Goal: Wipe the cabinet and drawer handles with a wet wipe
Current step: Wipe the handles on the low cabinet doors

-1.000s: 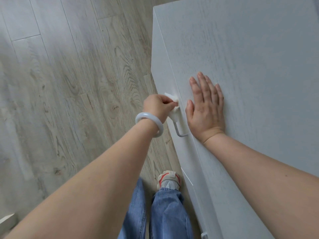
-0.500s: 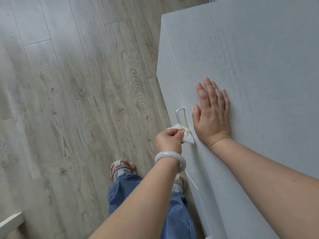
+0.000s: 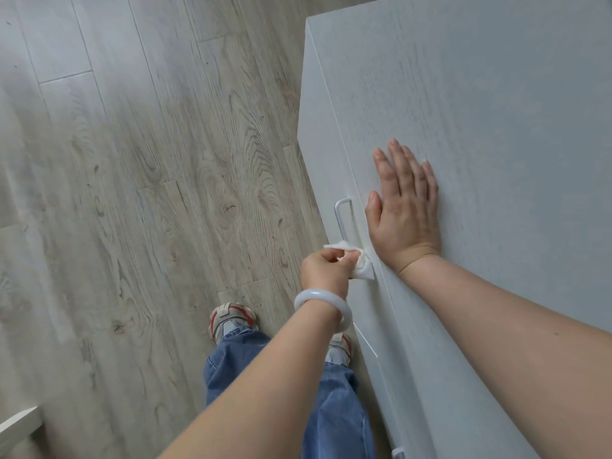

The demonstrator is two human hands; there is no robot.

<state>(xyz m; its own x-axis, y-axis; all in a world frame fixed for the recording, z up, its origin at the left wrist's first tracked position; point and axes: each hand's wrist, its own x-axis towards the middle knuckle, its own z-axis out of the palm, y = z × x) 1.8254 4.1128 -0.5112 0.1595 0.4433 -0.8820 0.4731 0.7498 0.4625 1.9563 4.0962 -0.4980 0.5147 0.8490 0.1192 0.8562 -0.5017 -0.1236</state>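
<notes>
A white cabinet point(image 3: 480, 111) fills the right side of the head view, seen from above. On its front face a thin white drawer handle point(image 3: 341, 217) shows its upper loop. My left hand point(image 3: 326, 268), with a pale bangle on the wrist, pinches a white wet wipe point(image 3: 362, 268) against the handle's lower end. My right hand point(image 3: 405, 213) lies flat on the cabinet top by the front edge, fingers straight, thumb near the edge just above the handle.
Grey wood-grain floor point(image 3: 149, 193) spreads to the left. My legs in blue jeans and two sneakers point(image 3: 231, 321) stand close to the cabinet front. A second handle point(image 3: 397, 453) peeks in at the bottom edge. A white object's corner point(image 3: 18, 422) sits at bottom left.
My left hand has slid the wipe from the handle's upper end down to its lower end, leaving the upper loop bare. My right hand stays flat on the top.
</notes>
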